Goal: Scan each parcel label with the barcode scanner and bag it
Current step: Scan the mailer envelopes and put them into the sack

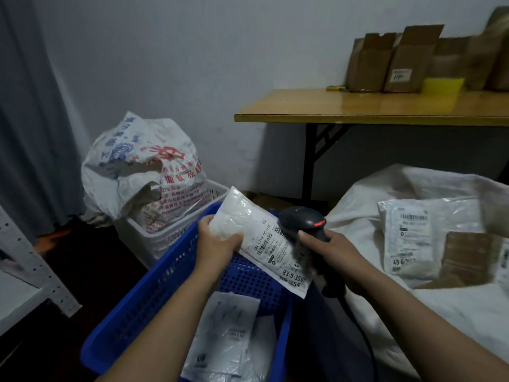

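My left hand (pixel 217 244) grips a white padded parcel (pixel 242 221) by its left edge, above a blue plastic basket (pixel 154 293). The parcel's printed label (pixel 278 255) faces up. My right hand (pixel 338 255) grips the handle of a black barcode scanner (pixel 301 220), whose head sits right over the label and shows a red light. More plastic-wrapped parcels (pixel 223 343) lie in the basket below. To the right, a large white sack (pixel 399 188) lies open with a labelled white parcel (pixel 407 235) and a brown parcel (pixel 465 257) on it.
A white basket (pixel 170 232) behind the blue one holds a stuffed printed woven bag (pixel 143 166). A wooden folding table (pixel 371 106) at the back right carries cardboard boxes (pixel 399 64). A grey metal shelf (pixel 27 271) stands at the left, a curtain behind it.
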